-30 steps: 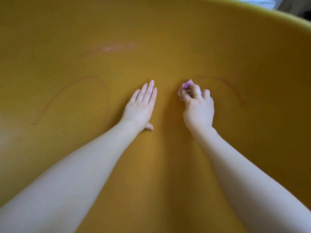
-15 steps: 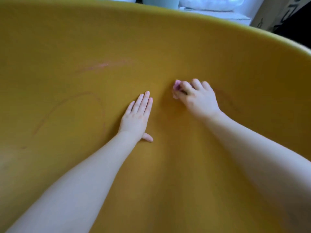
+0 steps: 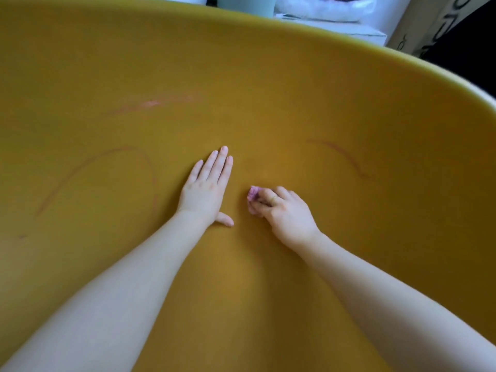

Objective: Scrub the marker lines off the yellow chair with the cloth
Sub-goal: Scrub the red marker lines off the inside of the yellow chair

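The yellow chair fills the view as a wide curved shell. My left hand lies flat on it, fingers together and pointing away, thumb out to the right. Just right of it my right hand is closed around a small purple cloth, whose tip sticks out past the fingers and touches the chair. A reddish marker loop curves left of my left hand. Another short marker line runs up and right of my right hand. A pale smudged streak lies higher up.
Beyond the chair's rim at the top are a pale blue container, white bags and a cardboard box with dark lettering.
My right hand has pulled the cloth back toward me, from beside the right marker line to a spot next to my left hand's base. That line is now uncovered. My left hand stays flat.
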